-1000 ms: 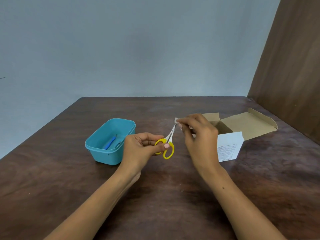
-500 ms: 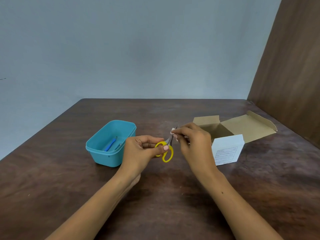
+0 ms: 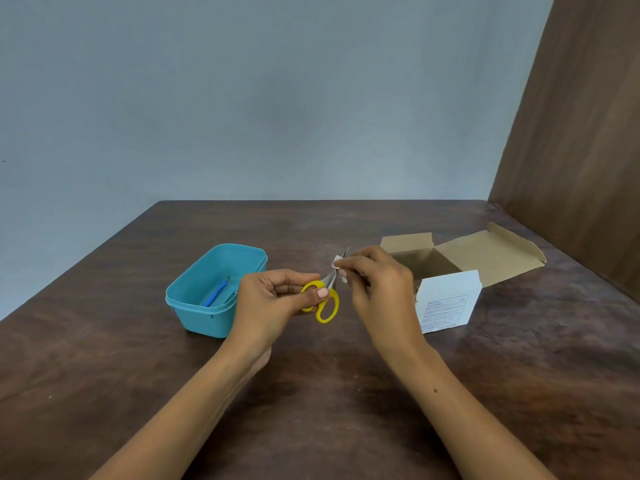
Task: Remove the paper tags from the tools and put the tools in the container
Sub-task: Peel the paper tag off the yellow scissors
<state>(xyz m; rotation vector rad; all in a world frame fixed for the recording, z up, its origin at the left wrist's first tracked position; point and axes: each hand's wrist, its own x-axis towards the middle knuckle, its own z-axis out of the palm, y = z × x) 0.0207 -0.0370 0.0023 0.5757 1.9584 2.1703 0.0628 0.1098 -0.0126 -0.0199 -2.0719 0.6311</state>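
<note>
You are partway through. A blue-handled tool (image 3: 215, 293) is already lying in the teal container (image 3: 194, 308) on the counter (image 3: 138, 375), with something small beside it that is too small to identify. Your left hand (image 3: 273, 299) is gripping the yellow-handled scissors (image 3: 323, 301) by the handles, holding them above the counter between the container and the open cardboard box (image 3: 446, 296). Your right hand (image 3: 377, 289) is pinching the white paper tag (image 3: 336, 263) at the blades. The tag seems not yet off, so freeing it and placing the scissors in the container is remaining. Whether the box is holding more tools cannot be told.
</note>
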